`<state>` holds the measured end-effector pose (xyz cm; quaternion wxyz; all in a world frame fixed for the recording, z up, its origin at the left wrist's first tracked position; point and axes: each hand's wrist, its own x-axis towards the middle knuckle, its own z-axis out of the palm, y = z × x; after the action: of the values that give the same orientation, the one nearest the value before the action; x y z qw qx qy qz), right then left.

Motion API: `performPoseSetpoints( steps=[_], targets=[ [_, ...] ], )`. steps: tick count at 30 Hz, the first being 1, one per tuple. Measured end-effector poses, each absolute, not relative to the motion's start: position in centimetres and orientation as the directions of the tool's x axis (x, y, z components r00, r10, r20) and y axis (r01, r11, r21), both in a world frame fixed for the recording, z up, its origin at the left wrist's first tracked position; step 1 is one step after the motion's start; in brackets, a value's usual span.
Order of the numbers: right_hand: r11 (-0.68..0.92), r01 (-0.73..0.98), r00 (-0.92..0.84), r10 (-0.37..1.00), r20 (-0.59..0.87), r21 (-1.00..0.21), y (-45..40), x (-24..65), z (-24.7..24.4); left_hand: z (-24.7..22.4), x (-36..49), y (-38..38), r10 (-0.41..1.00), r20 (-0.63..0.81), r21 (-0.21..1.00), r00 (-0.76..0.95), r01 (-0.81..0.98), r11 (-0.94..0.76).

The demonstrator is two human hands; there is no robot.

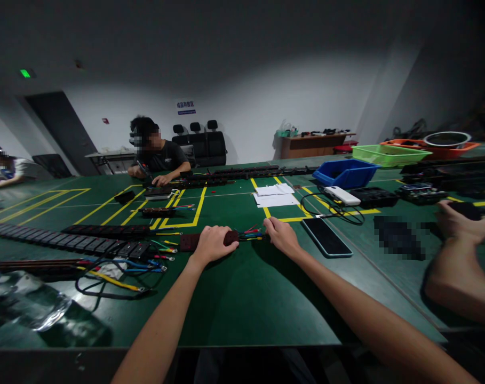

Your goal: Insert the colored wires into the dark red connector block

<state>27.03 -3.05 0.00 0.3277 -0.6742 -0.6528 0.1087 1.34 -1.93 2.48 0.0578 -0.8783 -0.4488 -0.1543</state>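
A dark reddish-brown block (190,242), perhaps a socket module, lies on the green table with coloured wires (250,233) coming out of its right end. My left hand (214,245) is wrapped over the block from above, hiding its middle. At the far end of the wires, my right hand (280,236) has its fingers pinched together around the wire ends, whose tips are hidden. Left of my hands lie long black socket strips (98,247) with coloured leads. A phone (326,237) rests flat to the right of my right hand.
White papers (276,195), a blue bin (344,173), a white power bank (341,196) and a black cable sit beyond my hands. A clear bottle (30,301) lies at the near left. Across the table a co-worker (164,154) handles parts; another person's arm (458,261) reaches in at right.
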Motion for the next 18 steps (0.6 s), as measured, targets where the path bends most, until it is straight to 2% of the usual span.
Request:
performPoseSetpoints(
  steps=[6, 10, 15, 18],
  targets=[
    [-0.018, 0.786, 0.239, 0.931, 0.277, -0.618, -3.02, 27.23, 0.08, 2.51, 1.26, -1.97, 0.758, 0.321, 0.019, 0.567, 0.797, -0.604],
    [-0.043, 0.780, 0.253, 0.934, 0.252, -0.624, -3.06, 27.29, 0.27, 2.55, 1.27, -2.03, 0.756, 0.324, 0.020, 0.569, 0.795, -0.607],
    [-0.022, 0.742, 0.231, 0.947, 0.225, -0.670, -3.13, 27.12, 0.31, 2.64, 1.29, -2.07, 0.763, 0.310, 0.021, 0.567, 0.798, -0.602],
    [0.039, 0.662, 0.203, 0.952, 0.229, -0.749, -2.99, 27.05, 0.24, 2.68, 1.27, -2.06, 0.761, 0.310, 0.026, 0.569, 0.795, -0.605]
  ],
)
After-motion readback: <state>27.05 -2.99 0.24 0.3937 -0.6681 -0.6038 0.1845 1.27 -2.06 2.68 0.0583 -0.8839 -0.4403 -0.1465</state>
